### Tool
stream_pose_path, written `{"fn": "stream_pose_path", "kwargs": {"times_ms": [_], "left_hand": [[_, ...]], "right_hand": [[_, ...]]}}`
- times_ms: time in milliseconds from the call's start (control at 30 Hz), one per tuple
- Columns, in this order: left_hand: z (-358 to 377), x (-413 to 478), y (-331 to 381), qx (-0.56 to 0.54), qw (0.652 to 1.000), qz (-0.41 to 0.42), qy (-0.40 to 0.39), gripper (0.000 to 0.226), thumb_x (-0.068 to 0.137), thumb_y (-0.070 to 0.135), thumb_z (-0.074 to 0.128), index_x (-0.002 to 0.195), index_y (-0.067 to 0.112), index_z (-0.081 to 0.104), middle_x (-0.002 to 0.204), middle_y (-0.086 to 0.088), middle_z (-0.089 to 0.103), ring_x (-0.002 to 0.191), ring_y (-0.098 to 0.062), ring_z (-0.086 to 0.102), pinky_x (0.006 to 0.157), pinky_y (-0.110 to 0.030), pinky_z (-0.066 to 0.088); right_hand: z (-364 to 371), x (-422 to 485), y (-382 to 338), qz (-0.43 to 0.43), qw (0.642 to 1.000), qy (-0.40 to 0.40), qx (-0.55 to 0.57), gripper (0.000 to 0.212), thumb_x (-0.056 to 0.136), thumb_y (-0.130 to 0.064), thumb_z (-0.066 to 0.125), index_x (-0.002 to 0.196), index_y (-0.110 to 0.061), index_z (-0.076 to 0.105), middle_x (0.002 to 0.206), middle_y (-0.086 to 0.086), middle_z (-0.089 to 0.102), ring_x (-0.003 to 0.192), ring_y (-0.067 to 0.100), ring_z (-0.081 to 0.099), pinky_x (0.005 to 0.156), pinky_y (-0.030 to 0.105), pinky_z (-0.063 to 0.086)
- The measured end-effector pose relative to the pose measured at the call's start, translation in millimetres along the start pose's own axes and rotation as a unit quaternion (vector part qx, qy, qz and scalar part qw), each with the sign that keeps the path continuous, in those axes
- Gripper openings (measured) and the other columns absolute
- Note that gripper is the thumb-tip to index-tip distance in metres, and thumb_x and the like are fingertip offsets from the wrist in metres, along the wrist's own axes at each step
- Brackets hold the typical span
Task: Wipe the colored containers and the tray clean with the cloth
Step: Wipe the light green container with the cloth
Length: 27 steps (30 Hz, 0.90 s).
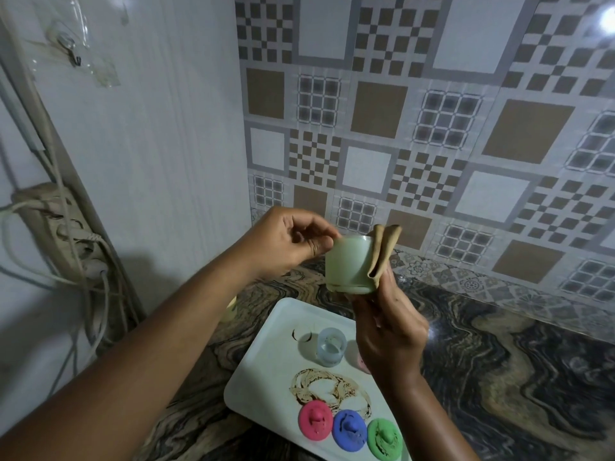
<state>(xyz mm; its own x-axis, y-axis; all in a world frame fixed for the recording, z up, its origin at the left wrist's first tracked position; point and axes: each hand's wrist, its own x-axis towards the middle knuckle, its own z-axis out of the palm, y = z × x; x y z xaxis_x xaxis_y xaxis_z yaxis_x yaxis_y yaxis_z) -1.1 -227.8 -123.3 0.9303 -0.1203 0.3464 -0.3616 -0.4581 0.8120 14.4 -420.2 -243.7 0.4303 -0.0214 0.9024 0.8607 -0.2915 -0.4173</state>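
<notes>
Cloth (382, 254) is being clamped against the pale green container (346, 264) by the right hand (389, 334). The left hand (286, 244) is pinching its rim.

Home kitchen corner: patterned wall tiles (432, 128) above a swirled stone worktop (499, 361) (power strip (46, 217) hanging nearby).

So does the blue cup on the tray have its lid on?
No, it is open. The blue cup stands uncovered on the tray, and the blue lid lies apart, between the pink lid and green lid.
</notes>
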Motion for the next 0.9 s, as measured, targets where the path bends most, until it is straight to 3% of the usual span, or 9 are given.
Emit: {"fn": "stream_pose_path", "kwargs": {"times_ms": [100,200,267,400,500,633,767,900], "left_hand": [[2,1,2,0.002,1.000,-0.015,0.002,0.014,0.087,0.017,0.073,0.091,0.030,0.075,0.090,0.002,0.075,0.088,-0.024,0.071,0.083,-0.044,0.060],[12,1,6,0.036,0.999,-0.015,0.031,0.008,0.088,0.019,0.073,0.094,0.022,0.077,0.082,0.008,0.073,0.077,-0.005,0.068,0.074,-0.023,0.058],[17,-1,11,0.050,0.997,-0.004,0.052,0.011,0.088,0.021,0.073,0.098,0.019,0.078,0.087,0.009,0.074,0.079,0.000,0.068,0.072,-0.016,0.055],[8,-1,9,0.027,0.999,-0.029,0.017,0.021,0.087,0.028,0.072,0.107,0.025,0.076,0.104,0.011,0.076,0.097,0.001,0.069,0.084,-0.025,0.058],[7,0,8,0.032,0.998,-0.045,0.037,0.016,0.083,0.030,0.074,0.097,0.024,0.078,0.092,0.010,0.076,0.087,-0.001,0.070,0.082,-0.031,0.061],[19,0,13,0.046,0.995,-0.036,0.078,0.015,0.083,0.030,0.076,0.096,0.023,0.079,0.087,0.010,0.077,0.079,-0.004,0.072,0.076,-0.031,0.061],[9,1,11,0.028,0.998,-0.046,0.029,0.019,0.087,0.023,0.072,0.104,0.029,0.077,0.103,0.014,0.075,0.097,0.003,0.068,0.088,-0.026,0.057],[3,3,5,0.047,0.997,-0.053,0.018,0.018,0.086,0.014,0.073,0.096,0.029,0.077,0.093,0.015,0.076,0.092,0.004,0.068,0.085,-0.022,0.055]], "right_hand": [[0,0,3,-0.018,1.000,-0.003,-0.013,0.042,0.086,0.004,0.071,0.124,0.015,0.055,0.133,0.032,0.054,0.127,0.035,0.059,0.107,0.032,0.051],[0,-3,7,-0.053,0.997,-0.018,-0.049,0.041,0.080,0.012,0.075,0.119,0.013,0.062,0.131,0.036,0.056,0.128,0.033,0.060,0.107,0.030,0.051],[1,-3,7,-0.058,0.997,-0.013,-0.056,0.042,0.080,0.012,0.076,0.120,0.013,0.062,0.131,0.035,0.057,0.128,0.032,0.060,0.107,0.027,0.049],[-2,1,8,-0.051,0.997,-0.003,-0.052,0.049,0.079,0.013,0.075,0.124,0.011,0.057,0.134,0.033,0.055,0.133,0.026,0.057,0.107,0.025,0.048],[-2,2,8,-0.065,0.996,-0.010,-0.054,0.045,0.080,0.012,0.076,0.123,0.010,0.060,0.133,0.035,0.055,0.133,0.027,0.057,0.107,0.027,0.049],[3,1,3,-0.089,0.994,-0.028,-0.050,0.035,0.093,0.005,0.064,0.128,0.007,0.060,0.135,0.038,0.052,0.139,0.022,0.052,0.108,0.024,0.048],[1,-1,5,-0.080,0.995,-0.027,-0.063,0.033,0.097,0.002,0.057,0.130,0.006,0.055,0.139,0.037,0.049,0.133,0.036,0.055,0.107,0.031,0.051],[1,0,4,-0.086,0.994,-0.028,-0.066,0.029,0.101,-0.002,0.054,0.129,0.006,0.056,0.137,0.039,0.050,0.128,0.039,0.059,0.104,0.031,0.053]]}}
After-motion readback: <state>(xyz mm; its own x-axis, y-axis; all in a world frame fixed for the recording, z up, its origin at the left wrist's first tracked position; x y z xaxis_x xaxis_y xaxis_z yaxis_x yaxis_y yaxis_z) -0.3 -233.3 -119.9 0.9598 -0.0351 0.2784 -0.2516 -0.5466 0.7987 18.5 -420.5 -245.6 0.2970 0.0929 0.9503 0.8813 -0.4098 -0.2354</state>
